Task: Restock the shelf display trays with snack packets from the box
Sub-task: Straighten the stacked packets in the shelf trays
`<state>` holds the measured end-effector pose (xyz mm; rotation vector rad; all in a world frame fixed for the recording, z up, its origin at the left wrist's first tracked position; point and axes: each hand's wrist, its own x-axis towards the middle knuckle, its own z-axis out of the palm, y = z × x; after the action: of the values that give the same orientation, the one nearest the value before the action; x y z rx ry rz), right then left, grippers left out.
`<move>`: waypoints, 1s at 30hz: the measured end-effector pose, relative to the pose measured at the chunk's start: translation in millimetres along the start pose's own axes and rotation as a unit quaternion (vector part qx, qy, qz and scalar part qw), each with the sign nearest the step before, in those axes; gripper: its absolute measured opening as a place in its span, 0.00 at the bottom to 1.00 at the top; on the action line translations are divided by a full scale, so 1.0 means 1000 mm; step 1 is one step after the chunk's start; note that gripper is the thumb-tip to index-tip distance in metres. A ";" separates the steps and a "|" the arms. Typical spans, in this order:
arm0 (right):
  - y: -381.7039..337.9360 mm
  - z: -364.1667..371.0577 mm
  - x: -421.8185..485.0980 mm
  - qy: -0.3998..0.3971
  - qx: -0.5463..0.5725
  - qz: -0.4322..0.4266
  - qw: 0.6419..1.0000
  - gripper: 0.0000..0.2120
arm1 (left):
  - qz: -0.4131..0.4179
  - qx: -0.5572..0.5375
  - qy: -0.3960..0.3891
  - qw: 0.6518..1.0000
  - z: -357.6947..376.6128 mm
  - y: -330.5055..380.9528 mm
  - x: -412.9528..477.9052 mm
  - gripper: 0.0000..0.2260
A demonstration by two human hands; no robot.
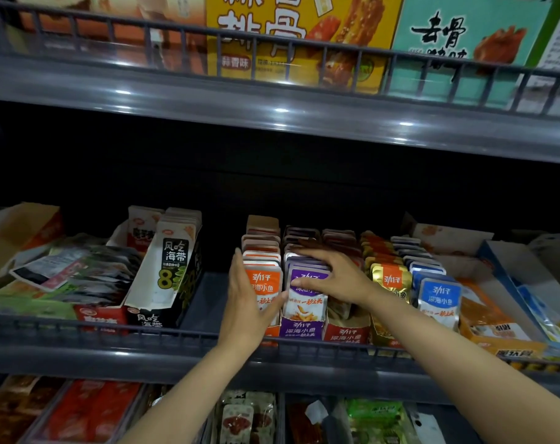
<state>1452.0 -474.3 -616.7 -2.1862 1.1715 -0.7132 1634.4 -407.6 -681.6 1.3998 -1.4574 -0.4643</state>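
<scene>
On the middle shelf stand several display trays of small fish snack packets in rows. My left hand (247, 302) lies flat against the left side of the orange packets (265, 285), thumb across the front one. My right hand (331, 277) rests palm down, fingers spread, on top of the purple packets (305, 302) in the purple tray (301, 330). To the right are a red tray (346, 334), gold packets (390, 280) and blue packets (440, 299). Neither hand grips a packet. No supply box is identifiable.
A black-and-white seaweed snack tray (172, 270) stands to the left, with a bare gap of shelf (204, 299) between it and the orange row. Loose packets (76, 274) pile at far left. A grey wire rail (144, 331) edges the shelf. Large boxes (291, 36) sit above.
</scene>
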 end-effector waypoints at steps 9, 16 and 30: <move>0.000 -0.001 0.000 -0.011 -0.013 -0.002 1.000 0.35 | 0.065 0.069 0.017 0.995 -0.002 -0.004 0.010 0.42; -0.005 -0.003 -0.001 0.011 0.016 0.036 0.999 0.25 | 0.381 0.247 -0.026 0.891 0.021 0.007 -0.003 0.13; 0.036 -0.046 -0.019 0.122 -0.306 0.021 0.944 0.21 | 0.341 0.303 0.033 0.889 0.036 0.025 0.017 0.11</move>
<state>1392.1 -484.7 -612.4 -2.6086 1.7486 -0.6776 1594.6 -429.4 -669.6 1.2138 -2.0023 0.5280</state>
